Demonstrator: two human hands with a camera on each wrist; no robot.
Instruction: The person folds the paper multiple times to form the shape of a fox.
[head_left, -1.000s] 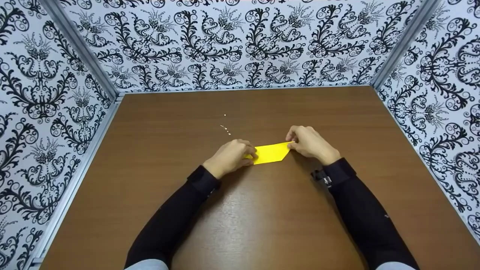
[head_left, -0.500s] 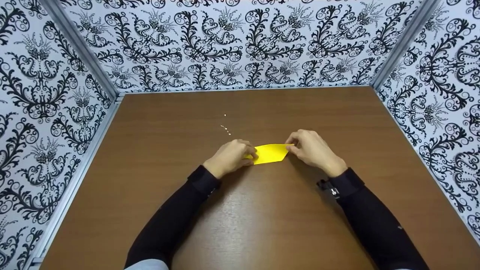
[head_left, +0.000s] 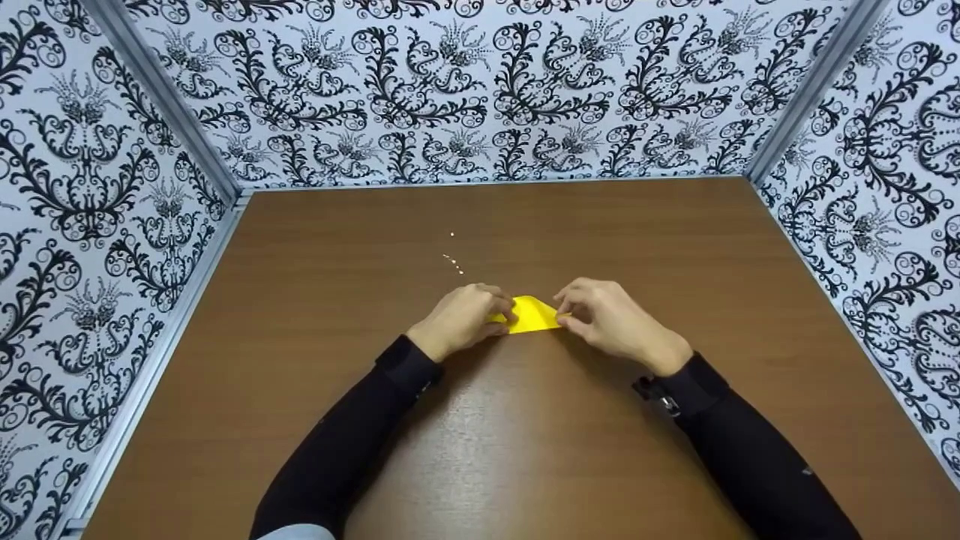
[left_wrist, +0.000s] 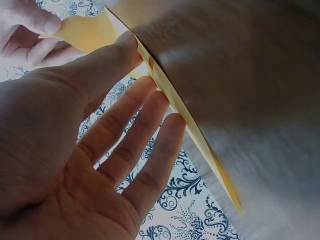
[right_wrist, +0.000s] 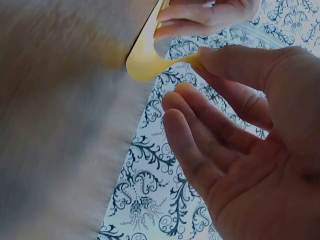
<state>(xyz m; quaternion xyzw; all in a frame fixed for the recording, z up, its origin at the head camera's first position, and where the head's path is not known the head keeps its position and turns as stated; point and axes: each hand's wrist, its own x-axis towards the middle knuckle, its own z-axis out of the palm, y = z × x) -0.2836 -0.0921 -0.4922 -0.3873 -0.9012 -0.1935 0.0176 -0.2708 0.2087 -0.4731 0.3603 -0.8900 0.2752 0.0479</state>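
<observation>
A yellow folded sheet of paper (head_left: 531, 315) lies on the wooden table between both hands. My left hand (head_left: 466, 315) holds its left part, thumb and index finger on the paper; in the left wrist view the folded layers (left_wrist: 172, 95) show edge-on against the tabletop. My right hand (head_left: 611, 319) pinches the right tip between thumb and index finger. In the right wrist view that end of the paper (right_wrist: 145, 62) bends up in a rounded curve toward the right thumb, while the other right fingers stay clear of it. The left fingers hide the paper's left end.
Several tiny white scraps (head_left: 454, 261) lie on the brown table (head_left: 360, 232) beyond the left hand. Patterned black-and-white walls (head_left: 480, 90) with grey metal corner posts (head_left: 814, 90) enclose the table at the back and both sides.
My right hand has moved left and toward me, curling the paper's right end over, so the visible yellow strip is shorter. The left hand has stayed in place on the paper.
</observation>
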